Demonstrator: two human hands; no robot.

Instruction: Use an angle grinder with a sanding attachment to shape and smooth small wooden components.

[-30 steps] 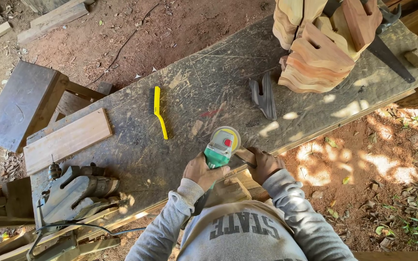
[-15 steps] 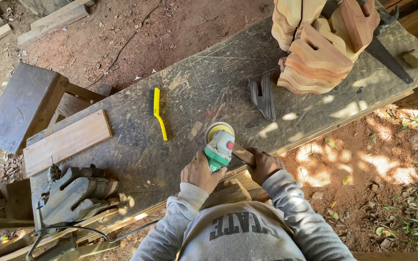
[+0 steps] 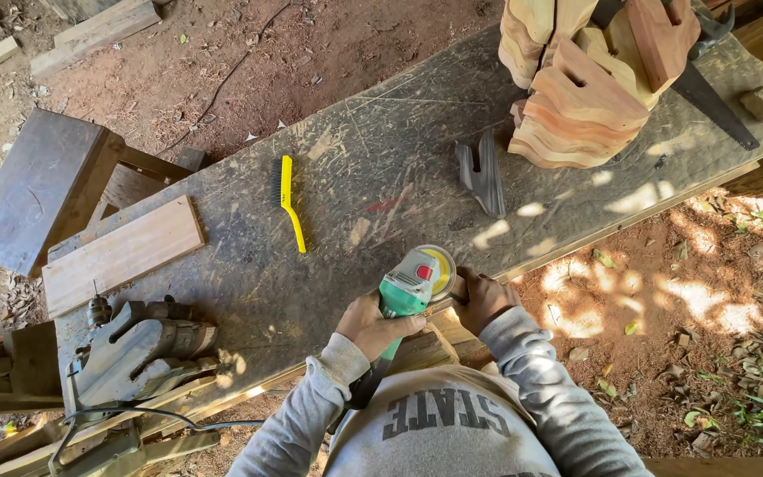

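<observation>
The workpiece under the right hand [image 3: 485, 300] is mostly covered; the cut boards [image 3: 580, 79] (at one o'clock) run off the top edge.

A green and grey grinder [image 3: 406, 291] with a yellow disc and red switch is seen at lower centre. A yellow-handled wire brush [image 3: 287, 201] lies on the scratched grey bench [image 3: 373, 159]. Reddish-tan wood pieces [image 3: 580, 79] are stacked upper right.

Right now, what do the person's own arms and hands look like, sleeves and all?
Both arms wear long, light grey sweatshirt sleeves with ribbed cuffs at the wrists. The left hand and right hand are bare: no gloves, and no rings or watch that I can make out. The sweatshirt's chest carries dark block lettering. No cables or straps run along either arm.
</observation>
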